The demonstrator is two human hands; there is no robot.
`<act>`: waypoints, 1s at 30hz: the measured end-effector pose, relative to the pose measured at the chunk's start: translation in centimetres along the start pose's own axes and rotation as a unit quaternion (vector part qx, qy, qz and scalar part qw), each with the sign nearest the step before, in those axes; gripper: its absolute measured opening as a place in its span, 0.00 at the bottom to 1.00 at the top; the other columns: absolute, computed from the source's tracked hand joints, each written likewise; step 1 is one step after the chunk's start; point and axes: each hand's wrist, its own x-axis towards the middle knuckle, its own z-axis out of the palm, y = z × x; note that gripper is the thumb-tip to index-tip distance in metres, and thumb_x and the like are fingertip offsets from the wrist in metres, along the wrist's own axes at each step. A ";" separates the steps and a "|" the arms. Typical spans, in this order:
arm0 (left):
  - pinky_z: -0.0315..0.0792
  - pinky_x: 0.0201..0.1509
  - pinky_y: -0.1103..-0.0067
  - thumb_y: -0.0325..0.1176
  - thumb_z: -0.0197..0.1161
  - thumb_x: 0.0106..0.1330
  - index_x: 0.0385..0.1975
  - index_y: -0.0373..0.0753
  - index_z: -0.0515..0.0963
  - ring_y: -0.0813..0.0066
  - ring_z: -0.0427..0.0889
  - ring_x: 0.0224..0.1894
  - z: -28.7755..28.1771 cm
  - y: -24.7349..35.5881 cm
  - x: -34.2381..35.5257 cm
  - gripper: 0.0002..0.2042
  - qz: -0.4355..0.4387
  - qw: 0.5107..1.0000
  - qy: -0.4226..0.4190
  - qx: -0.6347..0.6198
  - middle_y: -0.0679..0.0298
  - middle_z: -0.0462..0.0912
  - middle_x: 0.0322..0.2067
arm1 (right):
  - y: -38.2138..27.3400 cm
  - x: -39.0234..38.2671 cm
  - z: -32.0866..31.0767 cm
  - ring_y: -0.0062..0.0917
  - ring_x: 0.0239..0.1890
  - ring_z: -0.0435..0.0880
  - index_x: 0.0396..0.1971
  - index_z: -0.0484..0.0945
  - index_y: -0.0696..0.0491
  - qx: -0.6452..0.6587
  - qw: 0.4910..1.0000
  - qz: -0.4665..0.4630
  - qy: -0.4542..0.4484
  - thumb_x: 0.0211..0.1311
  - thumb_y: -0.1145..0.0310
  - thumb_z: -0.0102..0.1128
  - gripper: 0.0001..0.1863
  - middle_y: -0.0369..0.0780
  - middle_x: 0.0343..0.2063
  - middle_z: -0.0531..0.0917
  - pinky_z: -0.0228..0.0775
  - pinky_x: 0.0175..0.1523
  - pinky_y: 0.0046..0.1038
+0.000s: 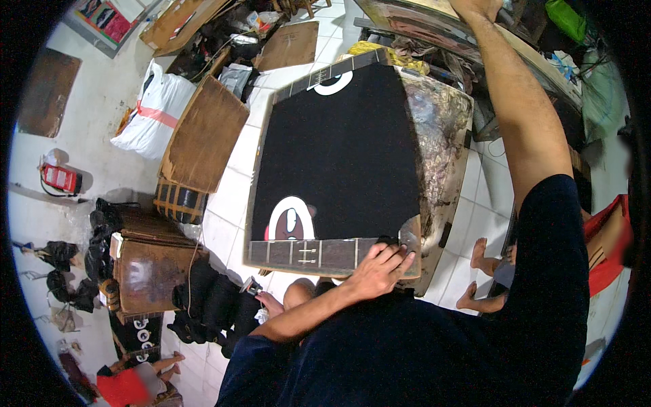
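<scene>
A black cloth [339,149] with white printed shapes lies flat on a worn wooden board [305,254] in front of me. My left hand [383,268] rests on the board's near edge, fingers curled over the cloth's lower right corner. My right arm reaches far up and right. My right hand [475,7] sits at the top edge of the view on a slanted wooden frame [434,30], and its fingers are cut off. A stained table top [444,129] shows to the right of the cloth.
Wooden boards [203,136] lean in a stack on the left beside a white sack [152,108] and a red fire extinguisher [61,178]. Piles of black garments [203,305] lie on the tiled floor. Another person's feet [481,261] are at right; a person in red [125,386] sits lower left.
</scene>
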 end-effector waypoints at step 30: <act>0.58 0.29 0.80 0.39 0.56 0.79 0.24 0.38 0.76 0.86 0.62 0.25 -15.4 -29.8 -20.6 0.18 -0.651 0.631 0.294 -0.302 0.77 0.68 0.21 | -2.2 -2.2 -1.3 0.50 0.47 0.85 0.48 0.83 0.46 -0.002 1.000 0.015 0.017 0.61 0.60 0.69 0.16 0.49 0.41 0.87 0.74 0.53 0.46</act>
